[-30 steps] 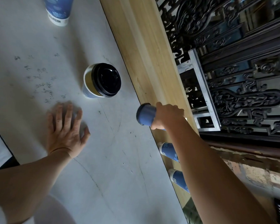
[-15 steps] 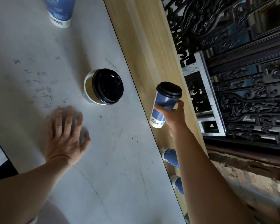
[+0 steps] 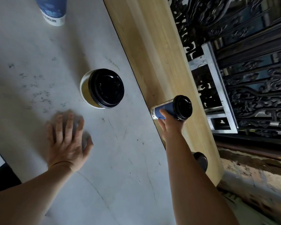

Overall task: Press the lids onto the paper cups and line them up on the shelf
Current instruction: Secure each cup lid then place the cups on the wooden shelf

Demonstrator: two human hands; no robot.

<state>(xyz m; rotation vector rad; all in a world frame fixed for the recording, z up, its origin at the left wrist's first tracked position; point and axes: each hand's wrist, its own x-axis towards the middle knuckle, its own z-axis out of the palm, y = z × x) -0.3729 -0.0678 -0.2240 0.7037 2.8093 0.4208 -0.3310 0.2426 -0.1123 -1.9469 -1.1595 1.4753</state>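
Right hand [image 3: 169, 125] grips a lidded blue cup [image 3: 172, 108] over the wooden shelf [image 3: 152, 46]; left hand [image 3: 66, 140] lies flat, fingers spread, on the table [image 3: 39, 46].

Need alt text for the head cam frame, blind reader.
The right hand holds a lidded blue paper cup over the wooden shelf. The left hand lies flat on the white table near a second lidded cup.

Glossy black plastic lid [image 3: 182, 107], pale smooth wooden shelf [image 3: 152, 46].
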